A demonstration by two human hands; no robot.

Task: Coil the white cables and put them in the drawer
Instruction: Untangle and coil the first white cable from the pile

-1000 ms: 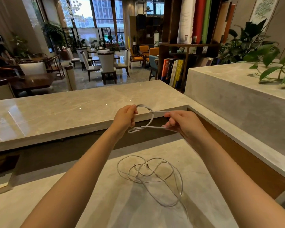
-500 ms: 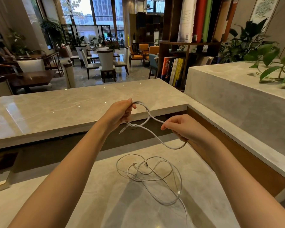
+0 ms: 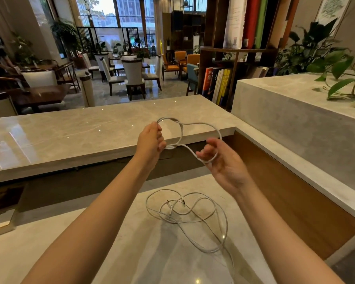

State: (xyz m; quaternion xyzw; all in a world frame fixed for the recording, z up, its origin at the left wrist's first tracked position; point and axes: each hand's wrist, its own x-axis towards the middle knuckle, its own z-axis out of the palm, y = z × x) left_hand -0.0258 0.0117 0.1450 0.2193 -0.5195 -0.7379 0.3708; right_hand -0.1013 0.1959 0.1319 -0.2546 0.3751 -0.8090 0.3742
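- Left hand (image 3: pixel 151 141) raised over the counter edge, forearm stretched forward, fingers pinched closed on a thin white round-section cable (image 3: pixel 181 133) gathered into loops.
- Right hand (image 3: pixel 223 162) palm up and tilted, fingers loosely curled and partly spread; one loop of the same cable hangs around its fingertips (image 3: pixel 210 153), not clamped.
- Held cable forms two rounded loops in the air between the hands.
- Second thin white cable (image 3: pixel 190 217), slack and tangled in overlapping curves, lies on the lower pale marble desk surface (image 3: pixel 111 253) beneath the hands.
- Raised glossy beige marble counter (image 3: pixel 70 132) behind, smooth, reflecting small lights.
- Brown wood panel (image 3: pixel 285 191) at right.
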